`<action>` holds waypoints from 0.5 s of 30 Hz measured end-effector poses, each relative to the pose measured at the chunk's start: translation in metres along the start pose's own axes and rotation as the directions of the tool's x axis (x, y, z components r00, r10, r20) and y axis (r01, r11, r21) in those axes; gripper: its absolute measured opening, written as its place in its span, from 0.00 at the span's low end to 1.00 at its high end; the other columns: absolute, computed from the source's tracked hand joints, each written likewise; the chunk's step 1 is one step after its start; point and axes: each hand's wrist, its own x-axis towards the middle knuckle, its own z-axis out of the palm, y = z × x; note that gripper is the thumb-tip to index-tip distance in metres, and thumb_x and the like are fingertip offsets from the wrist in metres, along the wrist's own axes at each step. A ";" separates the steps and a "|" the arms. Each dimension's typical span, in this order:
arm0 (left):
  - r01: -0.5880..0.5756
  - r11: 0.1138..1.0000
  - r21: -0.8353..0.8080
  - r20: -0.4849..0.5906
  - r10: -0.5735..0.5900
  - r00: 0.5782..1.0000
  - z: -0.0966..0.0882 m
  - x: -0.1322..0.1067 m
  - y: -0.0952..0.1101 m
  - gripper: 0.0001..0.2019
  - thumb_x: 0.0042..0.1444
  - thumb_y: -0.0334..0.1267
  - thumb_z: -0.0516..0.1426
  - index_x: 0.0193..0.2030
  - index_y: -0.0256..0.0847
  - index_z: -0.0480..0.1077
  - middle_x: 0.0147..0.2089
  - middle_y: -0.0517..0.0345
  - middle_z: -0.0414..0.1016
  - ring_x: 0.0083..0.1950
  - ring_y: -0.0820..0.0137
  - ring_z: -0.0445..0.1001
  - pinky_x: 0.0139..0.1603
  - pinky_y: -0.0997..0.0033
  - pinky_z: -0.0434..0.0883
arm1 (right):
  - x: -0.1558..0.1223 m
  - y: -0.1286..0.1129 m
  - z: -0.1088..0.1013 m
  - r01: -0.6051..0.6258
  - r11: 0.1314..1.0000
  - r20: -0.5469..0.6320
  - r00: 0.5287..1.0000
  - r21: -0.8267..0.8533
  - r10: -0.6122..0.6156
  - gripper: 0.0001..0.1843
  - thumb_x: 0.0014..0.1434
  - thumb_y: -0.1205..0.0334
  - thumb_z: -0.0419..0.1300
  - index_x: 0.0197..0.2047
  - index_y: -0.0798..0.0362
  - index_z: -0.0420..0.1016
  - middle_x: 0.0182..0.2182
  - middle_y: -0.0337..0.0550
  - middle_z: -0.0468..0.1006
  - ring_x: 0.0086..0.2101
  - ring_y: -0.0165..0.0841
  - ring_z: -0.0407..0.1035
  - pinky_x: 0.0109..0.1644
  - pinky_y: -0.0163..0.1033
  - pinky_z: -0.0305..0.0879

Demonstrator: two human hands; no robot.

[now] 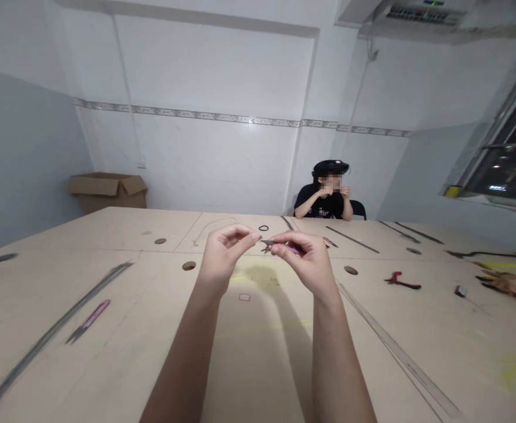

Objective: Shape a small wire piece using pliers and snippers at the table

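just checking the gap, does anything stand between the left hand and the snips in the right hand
Nothing visible does: the snips, in the right hand, point at the fingertips of the left hand, close by. The black ring lies beyond, on the table. Something very thin could go unseen.

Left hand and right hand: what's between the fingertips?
Head view: the dark tip of the purple-handled snips, held in the right hand and pointing toward the left hand. Anything finer is too small to tell.

Tabletop [137,358] lies open between left forearm [187,352] and obstructing snips [93,319].
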 end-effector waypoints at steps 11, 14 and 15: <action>0.004 0.999 0.035 -0.004 -0.004 1.000 0.000 0.002 -0.002 0.07 0.50 0.41 0.66 0.28 0.41 0.76 0.31 0.58 0.76 0.36 0.71 0.72 0.40 0.72 0.69 | 0.000 0.004 -0.002 -0.016 1.000 -0.008 1.000 0.020 0.016 0.10 0.55 0.54 0.68 0.34 0.52 0.82 0.29 0.44 0.80 0.30 0.33 0.73 0.34 0.38 0.68; 0.009 0.999 0.052 -0.037 -0.007 0.999 -0.001 0.004 -0.003 0.08 0.50 0.41 0.66 0.27 0.41 0.76 0.31 0.59 0.75 0.36 0.72 0.72 0.41 0.73 0.68 | 0.003 0.007 -0.008 -0.013 0.993 -0.075 0.997 0.114 0.022 0.11 0.57 0.53 0.66 0.38 0.51 0.80 0.32 0.43 0.80 0.30 0.31 0.71 0.35 0.38 0.68; 0.011 0.998 0.062 -0.054 -0.008 0.999 -0.002 0.005 -0.004 0.08 0.49 0.42 0.67 0.27 0.41 0.76 0.30 0.59 0.75 0.36 0.72 0.71 0.41 0.73 0.68 | 0.005 0.009 -0.012 -0.004 0.991 -0.110 0.994 0.135 0.019 0.12 0.57 0.52 0.66 0.39 0.51 0.79 0.34 0.43 0.79 0.29 0.30 0.70 0.35 0.38 0.68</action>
